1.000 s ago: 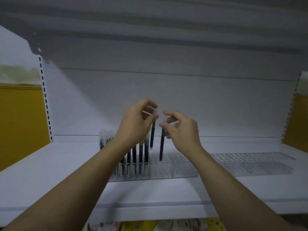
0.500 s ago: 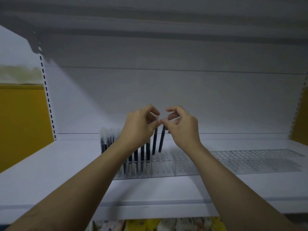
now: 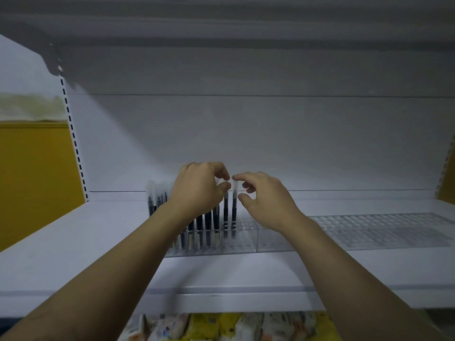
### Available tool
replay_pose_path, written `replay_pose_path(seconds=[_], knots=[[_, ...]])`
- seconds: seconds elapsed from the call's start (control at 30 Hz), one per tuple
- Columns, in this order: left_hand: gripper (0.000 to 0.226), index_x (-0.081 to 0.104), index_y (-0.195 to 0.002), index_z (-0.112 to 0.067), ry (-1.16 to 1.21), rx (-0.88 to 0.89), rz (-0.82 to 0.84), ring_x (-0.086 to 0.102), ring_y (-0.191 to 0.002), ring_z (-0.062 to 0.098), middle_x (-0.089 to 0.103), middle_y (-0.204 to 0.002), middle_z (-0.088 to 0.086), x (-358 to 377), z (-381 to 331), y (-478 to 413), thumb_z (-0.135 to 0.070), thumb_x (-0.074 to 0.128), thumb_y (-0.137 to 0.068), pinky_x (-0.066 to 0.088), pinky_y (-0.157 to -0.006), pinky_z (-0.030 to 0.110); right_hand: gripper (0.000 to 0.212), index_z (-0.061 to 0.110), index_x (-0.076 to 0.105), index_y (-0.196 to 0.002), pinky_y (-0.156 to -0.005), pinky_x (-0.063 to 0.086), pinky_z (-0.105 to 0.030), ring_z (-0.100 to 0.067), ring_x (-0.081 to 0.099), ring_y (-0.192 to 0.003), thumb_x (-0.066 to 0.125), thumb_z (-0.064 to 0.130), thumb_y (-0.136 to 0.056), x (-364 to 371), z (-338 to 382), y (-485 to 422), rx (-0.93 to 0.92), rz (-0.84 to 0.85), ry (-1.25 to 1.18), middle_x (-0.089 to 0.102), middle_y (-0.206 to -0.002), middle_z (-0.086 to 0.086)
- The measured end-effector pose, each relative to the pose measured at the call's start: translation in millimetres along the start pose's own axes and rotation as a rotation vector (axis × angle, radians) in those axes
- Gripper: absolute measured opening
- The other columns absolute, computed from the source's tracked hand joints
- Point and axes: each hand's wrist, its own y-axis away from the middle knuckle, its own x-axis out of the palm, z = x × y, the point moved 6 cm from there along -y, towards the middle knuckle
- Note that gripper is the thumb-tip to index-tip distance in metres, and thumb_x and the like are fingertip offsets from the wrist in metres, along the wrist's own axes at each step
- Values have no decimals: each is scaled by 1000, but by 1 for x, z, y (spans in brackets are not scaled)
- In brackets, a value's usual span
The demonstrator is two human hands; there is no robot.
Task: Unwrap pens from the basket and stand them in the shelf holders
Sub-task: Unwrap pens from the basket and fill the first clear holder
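Pinching pen (image 3: 225, 207) cap: left hand (image 3: 200, 190), grip narrow. Right hand (image 3: 269, 203) grip wide, beside second pen (image 3: 234, 210); both upright in holder (image 3: 246, 242) below grips.

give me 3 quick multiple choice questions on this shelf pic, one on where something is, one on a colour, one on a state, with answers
1. Where in the clear holder do the pens stand?
A right end
B left end
C all along it

2. What colour is the wall panel at far left?
A red
B green
C yellow

3. How are the two rightmost pens placed?
A upright in slots
B lying flat
C hanging in the air

Answers:
1 B, the slots to the right are bare.
2 C, it is plainly yellow.
3 A, their lower ends sit in the holder.
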Motion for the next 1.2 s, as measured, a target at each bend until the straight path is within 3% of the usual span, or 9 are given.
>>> replay_pose_path(seconds=[0.17, 0.4, 0.53, 0.7, 0.8, 0.9, 1.07, 1.2], knots=[[30, 60, -119, -28, -5, 65, -81, 53, -117, 17, 63, -124, -6, -14, -16, 18, -38, 57, -92, 34, -108, 36, 62, 41, 30, -146, -94, 45, -28, -13, 51, -115, 60, 30, -92, -12, -6, 26, 23, -18, -12, 48, -130, 7], [24, 64, -112, -25, 124, 280, -106, 58, -103, 17, 66, -109, -6, 5, -70, 86, -30, 63, -88, 36, -97, 31, 50, 35, 49, -134, -96, 36, -19, -1, 48, -113, 67, 29, -87, -49, -21, 109, 50, -176, -8, 49, -127, 15], [22, 66, -107, -22, 207, 384, -82, 61, -97, 20, 68, -104, -4, 40, -101, 124, -26, 61, -86, 40, -88, 35, 36, 26, 61, -116, -88, 47, -22, 0, 54, -98, 72, 24, -83, -59, -41, 166, 101, -244, 1, 58, -110, 11], [18, 67, -102, -20, 364, 377, -7, 58, -86, 14, 66, -94, -6, 98, -118, 175, -26, 60, -85, 38, -79, 28, 34, 21, 62, -112, -83, 48, -25, -5, 57, -94, 73, 21, -81, -44, -74, 240, 213, -238, 18, 59, -104, 6], [21, 68, -101, -19, 364, 335, 87, 61, -86, 21, 68, -93, -2, 146, -118, 208, -28, 59, -84, 44, -77, 33, 32, 14, 64, -110, -80, 49, -32, -17, 59, -93, 71, 25, -81, -12, -101, 280, 308, -157, 26, 62, -101, -3], [27, 67, -106, -18, 297, 308, 233, 62, -90, 30, 68, -101, 4, 194, -117, 246, -31, 58, -84, 49, -75, 36, 33, 18, 60, -119, -84, 43, -26, -18, 55, -105, 69, 25, -88, 37, -135, 326, 513, 11, -45, 57, -117, -2], [47, 49, -134, -23, 238, 160, 580, 47, -122, 26, 52, -135, 3, 278, -99, 310, -40, 57, -91, 36, -98, 38, 48, 19, 53, -133, -93, 44, -33, -24, 51, -119, 68, 28, -88, 112, -177, 401, 707, 246, -42, 51, -133, -6], [44, 56, -128, -23, 250, 42, 773, 56, -114, 25, 59, -128, 3, 331, -75, 367, -41, 60, -89, 43, -95, 35, 48, 17, 52, -134, -92, 44, -33, -29, 55, -114, 65, 28, -89, 157, -207, 448, 832, 442, -74, 53, -130, -10]])
